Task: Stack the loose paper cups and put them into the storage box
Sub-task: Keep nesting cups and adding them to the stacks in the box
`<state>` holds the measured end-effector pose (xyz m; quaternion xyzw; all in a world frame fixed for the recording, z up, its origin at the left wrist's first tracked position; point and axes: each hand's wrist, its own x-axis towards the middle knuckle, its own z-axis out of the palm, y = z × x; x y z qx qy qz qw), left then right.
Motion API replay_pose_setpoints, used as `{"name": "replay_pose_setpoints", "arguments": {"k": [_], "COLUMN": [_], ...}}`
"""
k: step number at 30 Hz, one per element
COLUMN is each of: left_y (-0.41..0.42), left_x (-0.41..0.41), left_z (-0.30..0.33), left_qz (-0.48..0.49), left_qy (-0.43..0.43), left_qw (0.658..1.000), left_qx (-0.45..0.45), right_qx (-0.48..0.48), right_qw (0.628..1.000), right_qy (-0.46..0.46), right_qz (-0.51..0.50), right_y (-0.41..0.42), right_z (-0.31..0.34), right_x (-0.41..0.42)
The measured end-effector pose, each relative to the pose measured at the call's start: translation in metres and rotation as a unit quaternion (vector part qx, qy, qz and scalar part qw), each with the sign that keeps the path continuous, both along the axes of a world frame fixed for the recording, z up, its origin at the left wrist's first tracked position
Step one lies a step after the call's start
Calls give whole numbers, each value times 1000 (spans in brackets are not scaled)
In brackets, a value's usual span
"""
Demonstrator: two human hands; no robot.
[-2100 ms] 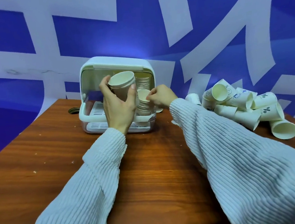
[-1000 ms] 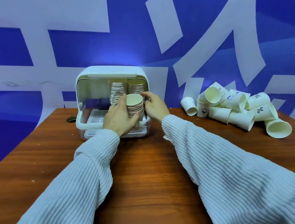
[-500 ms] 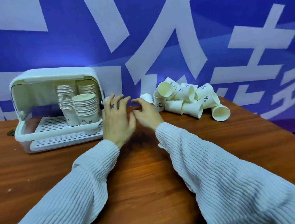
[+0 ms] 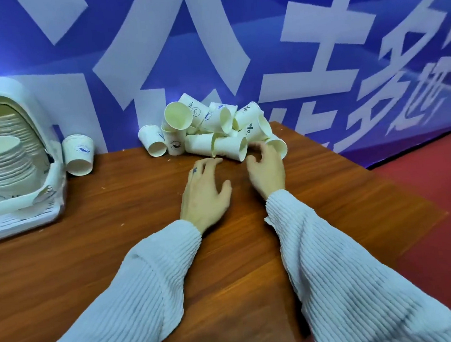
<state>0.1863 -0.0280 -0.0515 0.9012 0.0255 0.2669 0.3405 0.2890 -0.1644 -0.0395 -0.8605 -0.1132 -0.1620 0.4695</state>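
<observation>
A heap of loose white paper cups (image 4: 215, 128) lies at the table's far edge against the blue wall. One more cup (image 4: 78, 154) lies on its side beside the white storage box (image 4: 44, 137) at the left, which holds stacks of cups (image 4: 3, 165). My left hand (image 4: 204, 193) hovers over the table just short of the heap, fingers relaxed, holding nothing. My right hand (image 4: 266, 168) is beside it, fingers loosely bent, fingertips close to the nearest cup (image 4: 278, 145); I cannot tell if they touch.
The wooden table (image 4: 116, 248) ends at the right, where red floor (image 4: 434, 207) shows. A blue banner wall with white characters (image 4: 262, 45) stands directly behind the cups.
Both hands left the stack set in the storage box and moved right to the loose heap. The view swung right, so the box now sits at the left edge.
</observation>
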Motion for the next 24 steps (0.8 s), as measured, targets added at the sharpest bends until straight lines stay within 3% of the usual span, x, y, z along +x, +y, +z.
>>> {"name": "replay_pose_setpoints", "arguments": {"k": [4,10,15,20,24], "left_y": [4,1,1,2,1], "left_x": [1,-2,-2,-5,-5], "left_z": [-6,-8,-8,-6,-6], "left_qz": [-13,-32,-35,-32,-26], "left_qy": [6,17,20,18,-12], "left_qw": [1000,999,999,999,998], "left_qx": [27,18,27,37,54], "right_qx": [-75,-122,-77,40,142], "right_qw": [990,989,985,982,984], "right_qy": [0,34,-19,1,16], "right_qz": [-123,-75,-154,-185,-108], "right_y": [-46,-51,-52,-54,-43], "right_z": [-11,-19,-12,-10,-1], "right_x": [35,75,68,51,26]}}
